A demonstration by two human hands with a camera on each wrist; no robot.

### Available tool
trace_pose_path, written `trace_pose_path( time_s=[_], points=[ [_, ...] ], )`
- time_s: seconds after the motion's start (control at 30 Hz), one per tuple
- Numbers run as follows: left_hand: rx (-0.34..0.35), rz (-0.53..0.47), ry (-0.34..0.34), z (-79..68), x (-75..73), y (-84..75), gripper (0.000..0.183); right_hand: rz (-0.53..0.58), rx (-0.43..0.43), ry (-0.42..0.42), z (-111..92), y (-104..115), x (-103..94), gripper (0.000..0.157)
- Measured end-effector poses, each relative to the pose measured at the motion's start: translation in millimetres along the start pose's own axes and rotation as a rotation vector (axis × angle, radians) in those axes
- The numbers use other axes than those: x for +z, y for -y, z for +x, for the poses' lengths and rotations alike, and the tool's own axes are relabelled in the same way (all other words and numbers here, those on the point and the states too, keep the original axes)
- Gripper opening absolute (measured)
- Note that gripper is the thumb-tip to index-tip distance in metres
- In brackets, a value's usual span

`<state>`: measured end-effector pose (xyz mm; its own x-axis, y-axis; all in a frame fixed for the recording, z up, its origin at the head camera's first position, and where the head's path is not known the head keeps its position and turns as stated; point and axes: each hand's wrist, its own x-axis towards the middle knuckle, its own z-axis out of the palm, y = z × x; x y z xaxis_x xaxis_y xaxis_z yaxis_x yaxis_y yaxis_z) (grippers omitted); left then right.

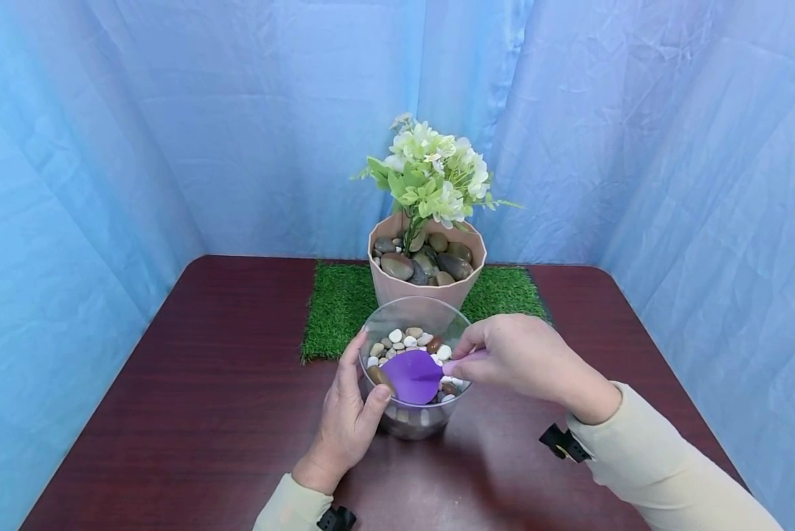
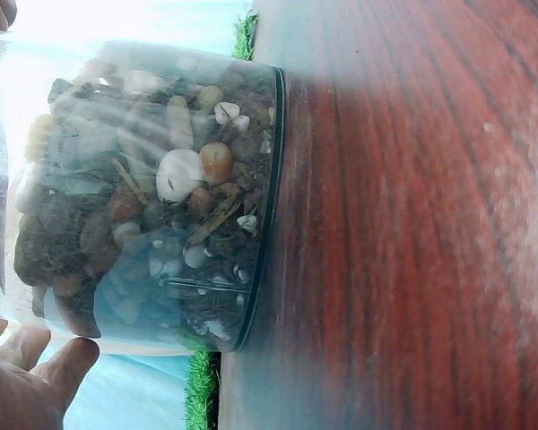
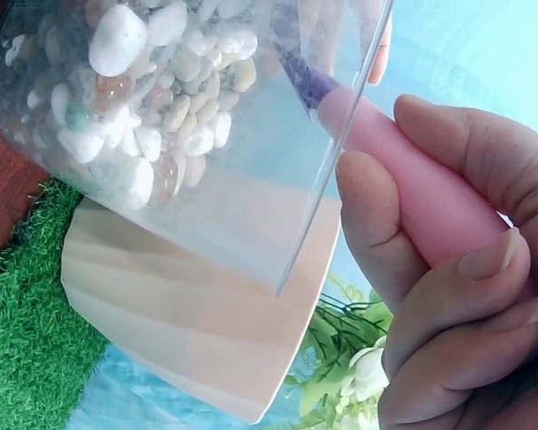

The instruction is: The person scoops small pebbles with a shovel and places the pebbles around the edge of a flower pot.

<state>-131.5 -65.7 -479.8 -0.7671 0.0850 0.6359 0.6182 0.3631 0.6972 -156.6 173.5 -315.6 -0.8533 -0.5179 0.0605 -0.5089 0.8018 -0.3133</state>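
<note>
In the head view a clear round container [image 1: 416,428] with pebbles [image 2: 179,175] inside stands on the table. My left hand [image 1: 349,420] holds its left side, thumb at the near rim. Fingers of my right hand [image 1: 526,360] are curled round the pink handle [image 3: 426,184] of a small toy shovel, which slants over the right rim. The shovel's purple blade [image 1: 411,376] is inside the container above the pebbles. A larger brown stone [image 1: 380,377] lies by the blade's left edge. In the left wrist view, darker stones and white pebbles show through the wall.
Behind the container stands a light pink pot [image 1: 424,293] with large stones [image 1: 397,266] and white flowers [image 1: 437,158]. The pot is on a green artificial grass mat [image 1: 338,310]. Below is a dark red wooden table [image 1: 205,383], and blue curtains [image 1: 271,133] surround it.
</note>
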Motion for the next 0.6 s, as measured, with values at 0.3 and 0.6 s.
trace_pose_path(
  time_s=[0.3,0.6],
  points=[
    [-0.009,-0.025,0.014,-0.6,-0.5,-1.3,0.07,0.149,0.152,0.043,-3.0,-5.8,1.9,0.011],
    [0.003,-0.035,0.005,-0.5,0.3,-0.3,0.07,0.232,0.186,0.047,-4.4,-17.4,6.0,0.021]
  ],
)
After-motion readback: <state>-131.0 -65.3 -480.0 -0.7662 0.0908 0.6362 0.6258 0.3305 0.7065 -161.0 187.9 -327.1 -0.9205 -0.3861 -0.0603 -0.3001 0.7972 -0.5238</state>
